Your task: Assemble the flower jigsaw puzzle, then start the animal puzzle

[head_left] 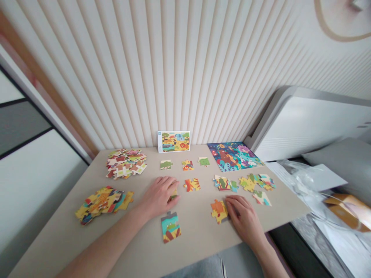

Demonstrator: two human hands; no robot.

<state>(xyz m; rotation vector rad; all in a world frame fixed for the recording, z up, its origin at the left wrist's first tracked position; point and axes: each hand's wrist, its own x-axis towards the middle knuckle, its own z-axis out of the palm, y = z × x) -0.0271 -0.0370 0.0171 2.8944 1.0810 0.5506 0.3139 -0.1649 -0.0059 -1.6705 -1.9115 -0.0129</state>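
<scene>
My left hand point(160, 196) is closed over a small yellow-green puzzle piece point(174, 194), which shows between thumb and fingers. Just below it lies a puzzle piece with a green crocodile on turquoise point(171, 227). My right hand point(242, 216) rests on the table with its fingers loosely stretched, the fingertips at the right edge of an orange and yellow puzzle piece point(219, 211). Between and beyond the hands lie an orange striped piece point(192, 185), a lion-coloured piece point(188, 165) and two green pieces point(166, 165).
A picture card point(174, 141) leans against the ribbed wall. Two puzzle-piece piles point(126, 164) occupy the table's left side. A dark blue picture sheet point(234, 156) lies back right, with several loose pieces point(226, 183) before it. Beyond the right edge are papers and a plastic bag point(307, 175).
</scene>
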